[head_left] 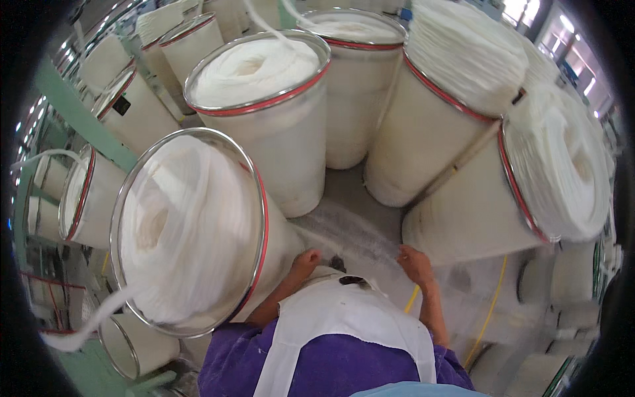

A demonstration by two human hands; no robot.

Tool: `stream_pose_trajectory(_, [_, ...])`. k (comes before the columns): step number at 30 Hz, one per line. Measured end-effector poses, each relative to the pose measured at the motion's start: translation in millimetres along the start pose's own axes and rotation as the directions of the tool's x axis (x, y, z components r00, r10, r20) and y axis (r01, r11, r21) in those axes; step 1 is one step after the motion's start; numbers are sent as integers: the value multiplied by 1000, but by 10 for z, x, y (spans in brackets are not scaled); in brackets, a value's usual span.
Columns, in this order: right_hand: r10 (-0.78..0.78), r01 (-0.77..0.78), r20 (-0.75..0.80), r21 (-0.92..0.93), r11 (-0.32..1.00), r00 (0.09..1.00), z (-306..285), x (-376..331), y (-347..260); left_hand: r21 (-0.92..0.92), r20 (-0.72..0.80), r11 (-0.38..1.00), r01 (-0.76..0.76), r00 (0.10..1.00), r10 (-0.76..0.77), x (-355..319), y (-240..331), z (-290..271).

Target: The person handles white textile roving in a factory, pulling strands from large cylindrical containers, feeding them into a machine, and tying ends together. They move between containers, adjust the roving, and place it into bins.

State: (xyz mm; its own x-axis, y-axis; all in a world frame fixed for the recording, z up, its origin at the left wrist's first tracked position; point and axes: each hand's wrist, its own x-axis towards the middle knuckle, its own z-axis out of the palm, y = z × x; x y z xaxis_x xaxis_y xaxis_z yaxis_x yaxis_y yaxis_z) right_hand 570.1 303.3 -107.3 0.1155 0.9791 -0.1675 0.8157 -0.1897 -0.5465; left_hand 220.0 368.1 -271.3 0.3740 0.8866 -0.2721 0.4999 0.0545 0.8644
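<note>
Head view: thin translucent plastic sheet lies spread on the grey floor betw. tall white cans of coiled white sliver. My left hand & right hand each pinch its near edge, fingers closed on it. Best pull evenly, low, both sides together, so it doesn't tear or snag a can.

Head camera looks steeply down, close above hands.

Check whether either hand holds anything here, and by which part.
Both hands, left hand and right hand, hold a thin translucent web of white fibre by its near edge, one at each end.
</note>
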Motion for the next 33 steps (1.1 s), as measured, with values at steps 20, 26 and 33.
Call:
stream_pose_trajectory(20, [-623,530,357,331,781,696,-1140,4147,-1046,469,-792,790,394,583,180,2416,2984,-2660])
stream_pose_trajectory(26, [-942,932,37,135,337,335,-1434,5308,-2446,375,-756,814,443,654,-8,2388,3099,-2785])
stream_pose_trajectory(33, [-269,996,963,-19,-87,-5,-979,6043,-3433,271,-757,889,369,652,-40,2402,3116,-2856])
